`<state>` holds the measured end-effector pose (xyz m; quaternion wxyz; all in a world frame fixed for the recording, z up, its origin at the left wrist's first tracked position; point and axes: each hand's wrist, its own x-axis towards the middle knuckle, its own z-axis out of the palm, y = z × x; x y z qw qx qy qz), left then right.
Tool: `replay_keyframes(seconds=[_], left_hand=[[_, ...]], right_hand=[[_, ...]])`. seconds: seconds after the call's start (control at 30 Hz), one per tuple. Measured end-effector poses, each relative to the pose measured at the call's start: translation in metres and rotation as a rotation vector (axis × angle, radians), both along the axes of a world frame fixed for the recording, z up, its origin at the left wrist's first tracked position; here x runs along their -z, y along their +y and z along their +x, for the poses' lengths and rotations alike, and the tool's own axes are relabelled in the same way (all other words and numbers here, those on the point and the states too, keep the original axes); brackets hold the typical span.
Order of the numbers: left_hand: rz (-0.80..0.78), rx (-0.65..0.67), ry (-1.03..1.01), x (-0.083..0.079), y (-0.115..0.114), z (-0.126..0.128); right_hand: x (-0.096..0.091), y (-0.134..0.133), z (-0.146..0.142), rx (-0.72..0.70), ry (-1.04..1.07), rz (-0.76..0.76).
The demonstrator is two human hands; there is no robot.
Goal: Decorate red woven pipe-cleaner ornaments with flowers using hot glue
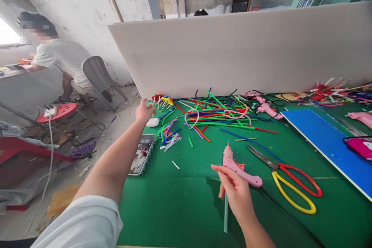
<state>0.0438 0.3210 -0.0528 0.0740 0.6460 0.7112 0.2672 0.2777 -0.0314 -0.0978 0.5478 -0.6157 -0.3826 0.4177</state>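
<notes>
My left hand [144, 111] reaches to the table's far left edge, its fingers bent around something too small to make out. Close by lie a white earbud case [152, 123] and a small red, yellow and blue pipe-cleaner piece [162, 100]. Nearer to me is a phone [141, 155] with its screen lit. My right hand [236, 192] hovers over the table, fingers partly stretched and holding nothing visible. Just beyond it, partly covered, rests a pink glue gun [232, 164] with a clear glue stick [226, 215] out of its back. Scissors [273, 166] with red and yellow handles lie to its right.
Colourful pipe cleaners [217, 118] are heaped at the back of the green table [174, 209]. A blue board [328, 143] lies on the right, and a white partition [232, 54] stands behind. At the far left, a person [64, 56] sits at another table.
</notes>
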Motion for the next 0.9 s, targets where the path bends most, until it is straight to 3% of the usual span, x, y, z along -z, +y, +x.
replay_keyframes(seconds=[0.23,0.53,0.9], left_hand=[[-0.076,0.029,-0.037,0.023,0.021,0.009],[-0.021,0.12,-0.053,0.029,0.01,0.018],[0.007,0.194,-0.122,0.036,0.005,0.046]], right_hand=[[0.002,0.002,0.0,-0.001,-0.054,-0.028],[0.003,0.001,-0.001,-0.026,-0.083,-0.025],[0.001,0.002,0.0,-0.034,-0.077,-0.029]])
